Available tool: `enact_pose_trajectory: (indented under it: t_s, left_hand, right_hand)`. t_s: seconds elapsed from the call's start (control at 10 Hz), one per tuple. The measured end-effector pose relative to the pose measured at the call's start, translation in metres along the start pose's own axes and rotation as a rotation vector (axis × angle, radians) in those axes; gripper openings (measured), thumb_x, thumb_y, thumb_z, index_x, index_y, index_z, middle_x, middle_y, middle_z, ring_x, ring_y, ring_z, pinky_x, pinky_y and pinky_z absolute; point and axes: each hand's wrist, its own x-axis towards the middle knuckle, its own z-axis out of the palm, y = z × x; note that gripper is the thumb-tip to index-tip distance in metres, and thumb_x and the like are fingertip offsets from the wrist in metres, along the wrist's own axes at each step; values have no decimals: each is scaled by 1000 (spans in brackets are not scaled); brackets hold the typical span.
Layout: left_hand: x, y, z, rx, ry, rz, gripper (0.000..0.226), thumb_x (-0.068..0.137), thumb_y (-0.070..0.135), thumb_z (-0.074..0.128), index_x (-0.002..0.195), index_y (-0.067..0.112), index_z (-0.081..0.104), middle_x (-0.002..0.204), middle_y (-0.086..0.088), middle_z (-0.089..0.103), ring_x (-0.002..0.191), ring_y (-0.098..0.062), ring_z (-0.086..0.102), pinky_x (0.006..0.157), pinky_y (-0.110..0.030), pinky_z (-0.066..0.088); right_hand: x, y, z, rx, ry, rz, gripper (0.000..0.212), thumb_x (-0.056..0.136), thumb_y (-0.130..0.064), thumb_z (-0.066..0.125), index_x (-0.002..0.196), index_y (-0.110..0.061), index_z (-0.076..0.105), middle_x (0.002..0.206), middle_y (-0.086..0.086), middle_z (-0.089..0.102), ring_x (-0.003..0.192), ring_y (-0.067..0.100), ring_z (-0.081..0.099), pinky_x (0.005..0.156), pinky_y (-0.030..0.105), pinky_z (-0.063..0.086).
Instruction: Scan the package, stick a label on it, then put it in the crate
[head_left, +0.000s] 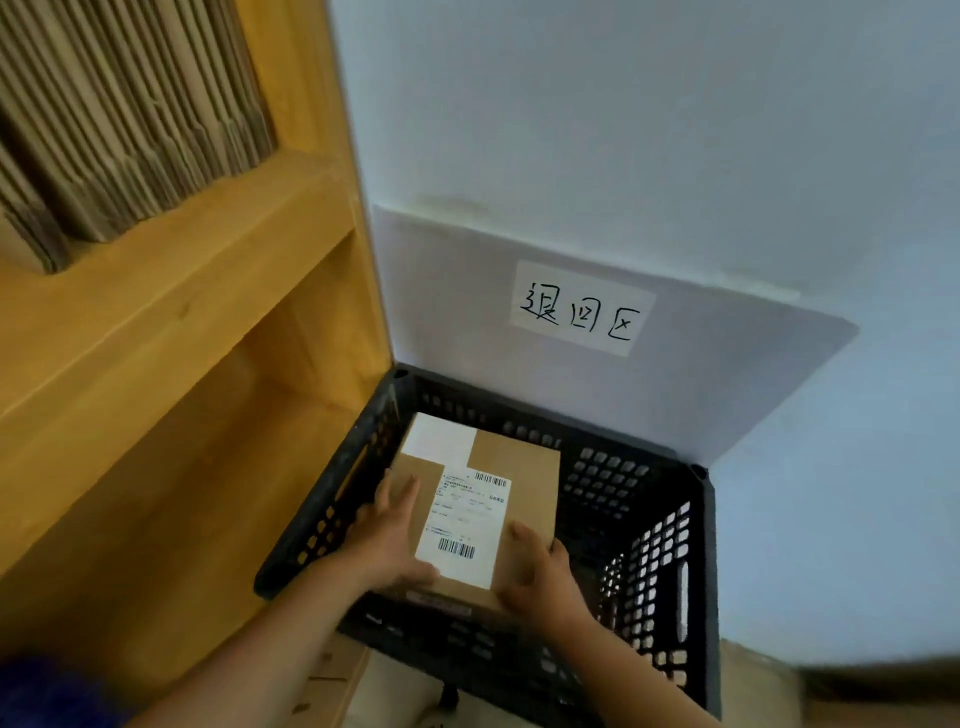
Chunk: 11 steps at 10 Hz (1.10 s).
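Low in the frame's centre, the left hand and right hand clamp the brown package from opposite sides, inside the black crate. Left fingers lie flat, slightly spread, touching the white label; the right thumb presses its top.

Pale blue-white wall behind, with a handwritten paper sign taped low on it. Wooden shelf unit at left, holding upright flattened cardboard.
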Motion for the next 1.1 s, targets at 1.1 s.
enact_pose_trajectory:
  t_s: [1.1]
  left_hand:
    - [102,-35,48,209,-73,82,104,74,25,70,146,30,-6,154,-4,-25,142,-29,-16,117,-47,8]
  right_hand:
    - [85,33,62,15,-26,236,60,91,-12,52,142,-32,29,158,12,-3,141,35,19,110,42,35]
